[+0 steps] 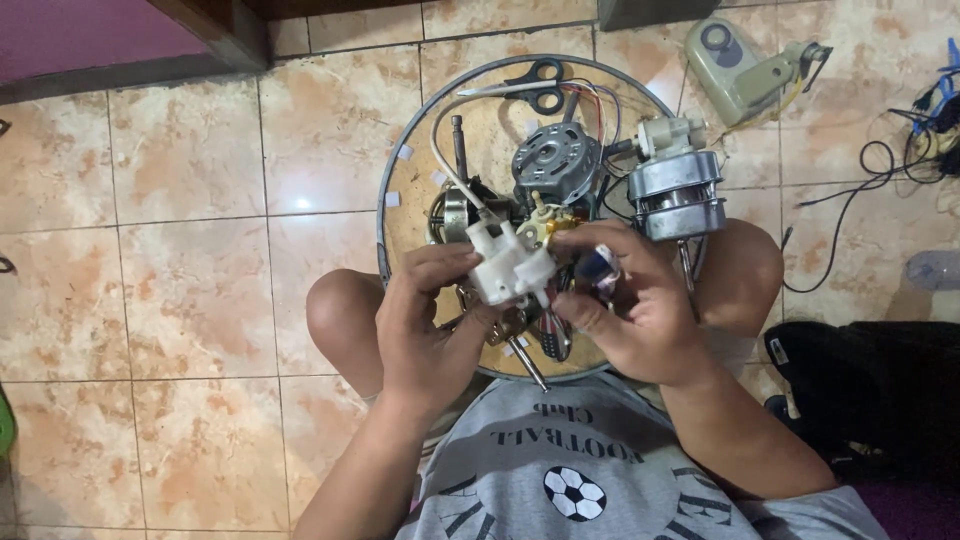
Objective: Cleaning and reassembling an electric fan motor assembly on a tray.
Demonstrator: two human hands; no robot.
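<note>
My left hand (425, 325) and my right hand (630, 310) together hold a small white plastic gear housing (508, 262) over my lap. The left fingers grip its left side; the right thumb and forefinger pinch its right end. A small blue and white part (597, 265) is tucked in my right palm. A white cord (445, 165) arcs up from the housing. Just beyond the hands lie a brass-coloured part (545, 225) and a grey motor (556, 160).
A round wooden board with a metal rim (400, 150) rests on my knees and carries black scissors (540, 85), coloured wires, a metal shaft and a second motor with a beige gearbox (675, 180). A beige fan casing (735, 65), black cables and a black bag (870, 390) lie on the tiled floor.
</note>
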